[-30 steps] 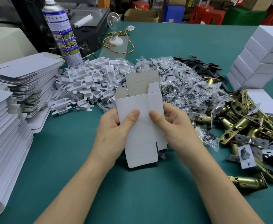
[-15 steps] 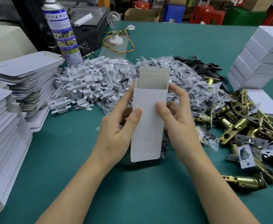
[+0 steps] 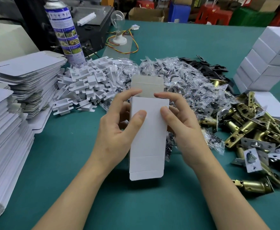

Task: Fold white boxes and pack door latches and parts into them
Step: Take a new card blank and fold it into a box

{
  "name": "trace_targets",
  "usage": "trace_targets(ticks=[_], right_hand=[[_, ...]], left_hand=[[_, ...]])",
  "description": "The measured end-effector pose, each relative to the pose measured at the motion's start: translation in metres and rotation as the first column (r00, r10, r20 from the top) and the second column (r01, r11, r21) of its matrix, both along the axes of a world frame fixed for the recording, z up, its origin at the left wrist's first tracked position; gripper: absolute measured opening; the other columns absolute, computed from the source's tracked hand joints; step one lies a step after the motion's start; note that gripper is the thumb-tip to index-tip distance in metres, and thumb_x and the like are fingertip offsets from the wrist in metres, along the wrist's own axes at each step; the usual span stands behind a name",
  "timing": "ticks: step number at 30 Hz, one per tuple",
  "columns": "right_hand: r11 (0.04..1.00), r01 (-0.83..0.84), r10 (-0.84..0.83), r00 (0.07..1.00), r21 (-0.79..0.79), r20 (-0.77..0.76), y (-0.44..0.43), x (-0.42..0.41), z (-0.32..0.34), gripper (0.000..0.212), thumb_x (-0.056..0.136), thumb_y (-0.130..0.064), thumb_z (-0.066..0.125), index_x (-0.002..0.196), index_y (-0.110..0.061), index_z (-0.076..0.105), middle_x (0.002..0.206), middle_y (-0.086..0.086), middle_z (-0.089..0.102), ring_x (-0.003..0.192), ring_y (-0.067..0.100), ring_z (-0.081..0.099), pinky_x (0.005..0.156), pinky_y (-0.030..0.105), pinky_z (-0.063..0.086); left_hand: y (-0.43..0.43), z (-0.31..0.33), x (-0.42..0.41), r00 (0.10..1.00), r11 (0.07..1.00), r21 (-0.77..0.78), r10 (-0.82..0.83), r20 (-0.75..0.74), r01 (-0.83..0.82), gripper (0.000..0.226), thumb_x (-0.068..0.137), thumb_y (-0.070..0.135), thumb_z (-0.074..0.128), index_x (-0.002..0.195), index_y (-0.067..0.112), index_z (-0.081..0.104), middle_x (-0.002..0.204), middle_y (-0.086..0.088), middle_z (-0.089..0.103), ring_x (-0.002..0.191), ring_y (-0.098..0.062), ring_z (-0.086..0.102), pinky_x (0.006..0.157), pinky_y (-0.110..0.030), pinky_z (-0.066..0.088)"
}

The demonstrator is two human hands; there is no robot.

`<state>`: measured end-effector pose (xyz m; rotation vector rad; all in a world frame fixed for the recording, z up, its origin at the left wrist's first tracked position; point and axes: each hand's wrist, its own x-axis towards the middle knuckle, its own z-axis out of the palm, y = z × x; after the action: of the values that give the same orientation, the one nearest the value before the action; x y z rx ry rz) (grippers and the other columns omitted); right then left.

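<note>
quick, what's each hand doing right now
Left hand: holding the white box, thumb on its front.
Right hand: holding the same box from the other side.

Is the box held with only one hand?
No, the left hand and the right hand both grip the white box, one on each side.

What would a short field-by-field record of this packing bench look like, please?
Held item: white box, upright, top flap open
Left hand: grips the box's left edge, thumb on front
Right hand: grips the box's right edge, thumb on front
Left of table: stacks of flat box blanks
Behind box: white plastic inserts, clear bags of small dark parts
Right: brass latches, stack of closed boxes
Back left: spray can
</note>
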<state>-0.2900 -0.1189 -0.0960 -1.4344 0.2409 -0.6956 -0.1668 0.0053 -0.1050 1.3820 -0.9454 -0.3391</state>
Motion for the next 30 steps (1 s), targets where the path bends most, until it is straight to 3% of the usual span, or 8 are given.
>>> trace_targets(ticks=[6,11,18,20,24,27,30], right_hand=[[0.998,-0.042,0.043,0.999,0.049,-0.03,0.0003,-0.0006,0.0007,0.018,0.101,-0.022,0.055,0.102,-0.034,0.068,0.089,-0.009,0.069,0.079,0.005,0.062,0.066,0.017,0.051],[0.994,-0.075,0.078,0.996,0.085,-0.035,-0.0025,-0.0009,0.0009,0.015,0.099,-0.023,0.057,0.097,-0.033,0.068,0.09,-0.007,0.069,0.081,0.007,0.063,0.065,0.019,0.051],[0.995,-0.055,0.058,0.998,0.082,-0.032,-0.0059,-0.0028,0.0004,0.014,0.095,-0.021,0.059,0.093,-0.03,0.069,0.091,-0.009,0.068,0.08,0.008,0.06,0.062,0.018,0.048],[0.997,-0.018,0.021,0.999,0.07,-0.043,-0.0054,-0.0019,-0.0001,0.012,0.093,-0.022,0.061,0.1,-0.028,0.069,0.092,-0.006,0.07,0.081,0.009,0.062,0.065,0.018,0.049],[0.987,0.087,-0.083,0.996,0.132,-0.038,-0.0066,0.0004,-0.0018,0.047,0.091,-0.022,0.064,0.136,-0.028,0.052,0.107,0.002,0.072,0.098,0.015,0.069,0.077,0.03,0.056],[0.978,0.134,-0.121,0.989,0.158,-0.09,-0.006,0.0015,-0.001,0.034,0.102,-0.022,0.061,0.136,-0.027,0.059,0.112,0.009,0.073,0.099,0.015,0.07,0.077,0.031,0.058],[0.979,0.147,-0.132,0.985,0.139,-0.115,-0.0054,0.0026,-0.0039,0.025,0.103,-0.013,0.059,0.127,-0.021,0.064,0.1,0.0,0.076,0.09,0.011,0.07,0.07,0.027,0.058]], left_hand=[[-0.0003,0.0001,0.0009,1.0,1.0,0.012,-0.003,-0.012,0.004,0.014,0.095,0.045,0.06,0.108,0.039,0.061,0.091,0.002,0.069,0.077,-0.017,0.063,0.062,-0.043,0.053],[-0.0008,0.0015,0.0004,0.997,0.999,-0.012,-0.033,-0.072,0.032,0.011,0.093,0.046,0.062,0.103,0.041,0.064,0.092,-0.011,0.068,0.077,-0.022,0.061,0.062,-0.047,0.05],[-0.0014,-0.001,0.001,0.999,0.999,0.01,-0.038,-0.033,0.039,0.007,0.093,0.045,0.063,0.099,0.043,0.064,0.088,0.0,0.065,0.076,-0.014,0.058,0.063,-0.036,0.048],[-0.0021,-0.0019,0.0019,0.998,0.999,0.025,-0.023,-0.057,0.024,0.008,0.092,0.047,0.062,0.097,0.041,0.066,0.084,-0.003,0.064,0.076,-0.015,0.056,0.063,-0.036,0.045],[-0.0033,-0.0021,0.0038,0.986,0.996,0.049,-0.061,-0.157,0.069,0.012,0.091,0.048,0.063,0.094,0.037,0.067,0.082,0.003,0.063,0.074,-0.016,0.055,0.062,-0.035,0.044],[-0.0046,-0.0035,0.0042,0.977,0.993,0.081,-0.068,-0.204,0.086,0.016,0.093,0.048,0.062,0.091,0.032,0.066,0.079,0.003,0.059,0.069,-0.015,0.05,0.056,-0.029,0.04],[-0.0068,-0.0057,0.0035,0.984,0.989,0.131,-0.038,-0.171,0.061,0.019,0.099,0.041,0.059,0.091,0.025,0.067,0.077,0.004,0.057,0.067,-0.013,0.048,0.057,-0.029,0.038]])
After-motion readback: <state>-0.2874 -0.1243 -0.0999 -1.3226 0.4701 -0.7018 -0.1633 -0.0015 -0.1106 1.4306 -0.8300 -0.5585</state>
